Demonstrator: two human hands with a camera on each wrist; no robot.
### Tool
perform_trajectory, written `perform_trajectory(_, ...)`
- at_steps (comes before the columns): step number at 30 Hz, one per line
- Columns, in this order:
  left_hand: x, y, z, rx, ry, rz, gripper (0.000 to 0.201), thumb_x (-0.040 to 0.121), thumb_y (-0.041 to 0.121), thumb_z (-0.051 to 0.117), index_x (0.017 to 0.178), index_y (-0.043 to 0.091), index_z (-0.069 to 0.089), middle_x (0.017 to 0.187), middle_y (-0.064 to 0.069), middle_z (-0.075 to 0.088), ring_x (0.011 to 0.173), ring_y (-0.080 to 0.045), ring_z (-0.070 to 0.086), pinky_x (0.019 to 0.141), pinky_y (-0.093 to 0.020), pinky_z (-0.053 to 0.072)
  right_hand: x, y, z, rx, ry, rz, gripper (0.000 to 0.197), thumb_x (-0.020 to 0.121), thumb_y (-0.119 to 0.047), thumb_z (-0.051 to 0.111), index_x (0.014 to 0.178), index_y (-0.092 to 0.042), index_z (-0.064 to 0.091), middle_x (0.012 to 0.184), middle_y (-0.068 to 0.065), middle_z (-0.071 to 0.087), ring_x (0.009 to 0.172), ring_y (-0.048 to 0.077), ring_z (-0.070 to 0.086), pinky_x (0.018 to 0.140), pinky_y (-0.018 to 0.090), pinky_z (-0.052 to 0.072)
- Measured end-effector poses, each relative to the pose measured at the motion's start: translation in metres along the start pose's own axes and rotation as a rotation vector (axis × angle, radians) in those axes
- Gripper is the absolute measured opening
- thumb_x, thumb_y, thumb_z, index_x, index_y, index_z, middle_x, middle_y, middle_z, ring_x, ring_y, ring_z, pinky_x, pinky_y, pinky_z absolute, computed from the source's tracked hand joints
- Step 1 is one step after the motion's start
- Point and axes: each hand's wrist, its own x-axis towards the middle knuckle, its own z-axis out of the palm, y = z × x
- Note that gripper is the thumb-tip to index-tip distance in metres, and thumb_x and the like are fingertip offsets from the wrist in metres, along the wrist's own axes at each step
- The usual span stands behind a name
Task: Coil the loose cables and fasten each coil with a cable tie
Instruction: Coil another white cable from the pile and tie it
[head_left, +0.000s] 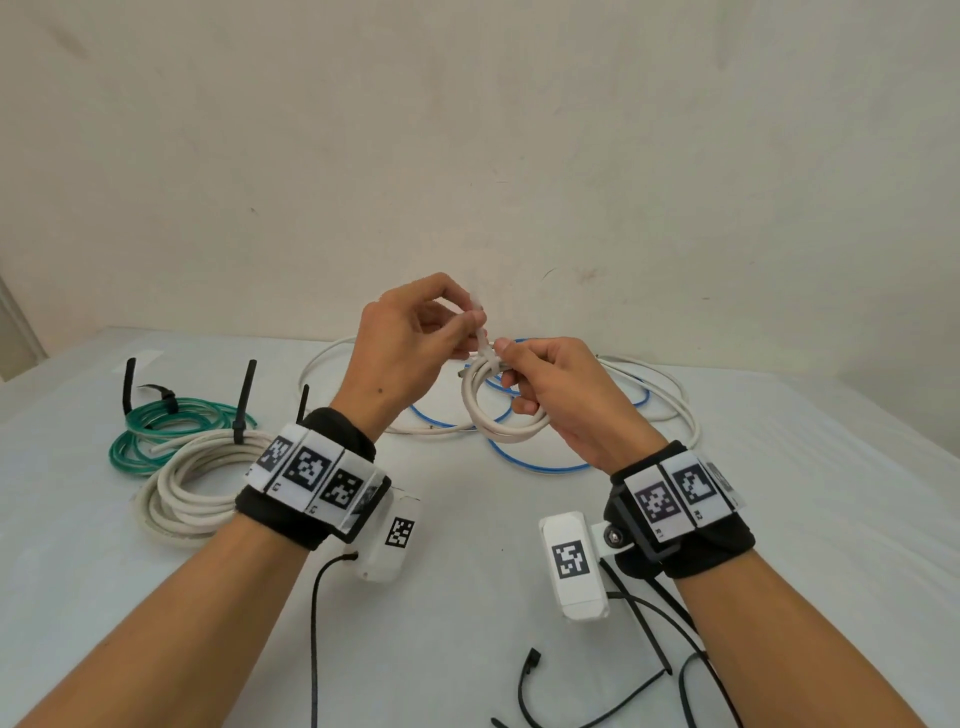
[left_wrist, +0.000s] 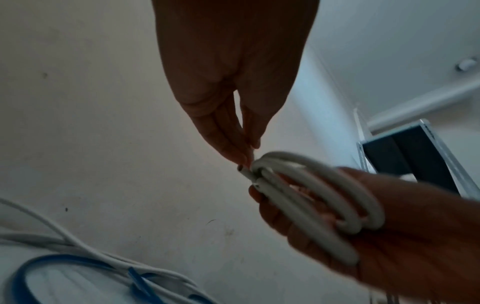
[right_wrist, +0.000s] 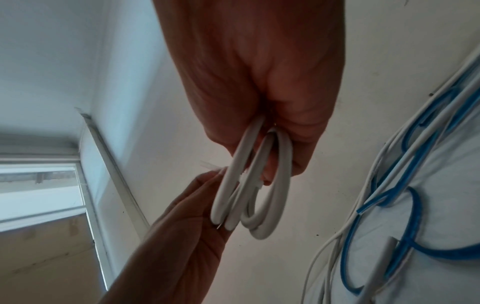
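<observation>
1. The right hand gripped a small white cable coil in the air above the table, fingers curled around its 3 o'clock side.
2. The left hand pinched the tail of a white cable tie looped over the coil's top, the tail pointing up toward 11 o'clock.
3. The coil's long axis ran from 11 o'clock to 5 o'clock in the head view.
4. Behind the hands, at 12 o'clock, loose white cables and a blue cable lay tangled.
5. At 9 o'clock lay a tied white coil and a tied green coil, black tie tails upright.
6. Spare black cable ties lay at 5 o'clock.
</observation>
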Motion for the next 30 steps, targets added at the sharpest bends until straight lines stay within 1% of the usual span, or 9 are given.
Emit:
perform_trajectory(2, 0.001, 0.005, -0.003, -0.133, -0.038, -0.128, 0.017, 0.09, 0.022, 0.08, 0.099, 0.008, 0.074, 0.086, -0.013, 0.078, 0.084, -0.026, 0.077, 0.086, -0.042, 0.063, 0.0, -0.002, -0.001, 0.077, 0.001, -0.003, 0.035, 0.107, -0.025, 0.058, 0.089, 0.002, 0.072, 0.076, 0.007, 0.055, 0.05, 0.007, 0.04, 0.054, 0.022, 0.042)
perform_trajectory(5, -0.004, 0.009, -0.001, -0.215, -0.228, -0.276, 0.024, 0.094, 0.028, 0.075, 0.113, 0.014, 0.074, 0.101, -0.02, 0.077, 0.094, -0.034, 0.076, 0.084, -0.039, 0.063, 0.0, -0.004, 0.002, 0.168, -0.025, 0.012, 0.036, 0.108, -0.026, 0.056, 0.101, 0.007, 0.068, 0.076, 0.005, 0.054, 0.053, 0.01, 0.039, 0.053, 0.021, 0.043)
perform_trajectory(9, -0.006, 0.006, 0.004, -0.35, -0.271, -0.343, 0.02, 0.1, 0.018, 0.066, 0.117, 0.011, 0.075, 0.093, -0.017, 0.074, 0.07, -0.019, 0.069, 0.068, -0.026, 0.058, -0.004, -0.008, 0.005, 0.256, -0.025, 0.026, 0.018, 0.109, -0.024, 0.053, 0.105, -0.006, 0.056, 0.081, 0.006, 0.061, 0.055, 0.012, 0.048, 0.057, 0.026, 0.047)
perform_trajectory(13, -0.001, 0.0, 0.004, -0.425, -0.189, -0.362, 0.023, 0.1, 0.012, 0.065, 0.12, 0.005, 0.074, 0.087, -0.007, 0.066, 0.063, -0.011, 0.051, 0.059, -0.017, 0.047, -0.001, -0.005, 0.001, -0.075, 0.04, -0.027, 0.022, 0.105, -0.041, 0.055, 0.11, -0.021, 0.059, 0.091, 0.005, 0.07, 0.076, 0.018, 0.066, 0.083, 0.044, 0.059)
perform_trajectory(15, -0.001, -0.001, 0.004, -0.377, -0.207, -0.34, 0.023, 0.099, 0.014, 0.066, 0.119, 0.007, 0.076, 0.089, -0.007, 0.065, 0.063, -0.009, 0.049, 0.06, -0.017, 0.044, -0.001, -0.004, -0.002, -0.263, 0.085, -0.177, 0.019, 0.101, -0.048, 0.061, 0.115, -0.035, 0.062, 0.107, -0.001, 0.071, 0.097, 0.015, 0.069, 0.091, 0.039, 0.058)
perform_trajectory(17, -0.001, 0.0, 0.004, -0.287, -0.255, -0.306, 0.021, 0.1, 0.016, 0.066, 0.116, 0.011, 0.078, 0.088, -0.007, 0.066, 0.065, -0.009, 0.049, 0.062, -0.018, 0.043, -0.002, -0.006, -0.002, -0.364, 0.085, -0.331, 0.02, 0.1, -0.041, 0.065, 0.12, -0.038, 0.066, 0.117, -0.005, 0.067, 0.109, 0.013, 0.063, 0.091, 0.027, 0.054)
perform_trajectory(21, -0.003, 0.0, 0.008, -0.217, -0.352, -0.277, 0.024, 0.104, 0.013, 0.058, 0.117, 0.01, 0.077, 0.095, -0.01, 0.066, 0.068, -0.011, 0.05, 0.063, -0.019, 0.043, 0.002, -0.007, 0.0, -0.387, 0.218, -0.492, 0.013, 0.096, -0.024, 0.072, 0.102, -0.031, 0.081, 0.104, -0.01, 0.071, 0.095, 0.012, 0.064, 0.077, 0.022, 0.049)
perform_trajectory(24, -0.002, -0.003, 0.01, -0.283, -0.284, -0.319, 0.018, 0.102, 0.009, 0.061, 0.113, 0.005, 0.074, 0.093, -0.011, 0.065, 0.065, -0.012, 0.053, 0.061, -0.019, 0.045, 0.003, -0.008, -0.001, -0.388, 0.284, -0.517, 0.008, 0.093, -0.023, 0.076, 0.095, -0.022, 0.084, 0.096, -0.005, 0.075, 0.085, 0.009, 0.07, 0.077, 0.023, 0.054)
perform_trajectory(30, -0.001, -0.009, 0.005, -0.403, -0.24, -0.402, 0.004, 0.097, 0.011, 0.069, 0.1, 0.009, 0.07, 0.088, -0.012, 0.064, 0.062, -0.012, 0.054, 0.061, -0.017, 0.047, 0.002, -0.01, -0.007, -0.434, 0.204, -0.514, 0.009, 0.095, -0.018, 0.074, 0.093, -0.016, 0.082, 0.088, -0.007, 0.079, 0.082, 0.004, 0.073, 0.08, 0.021, 0.056)
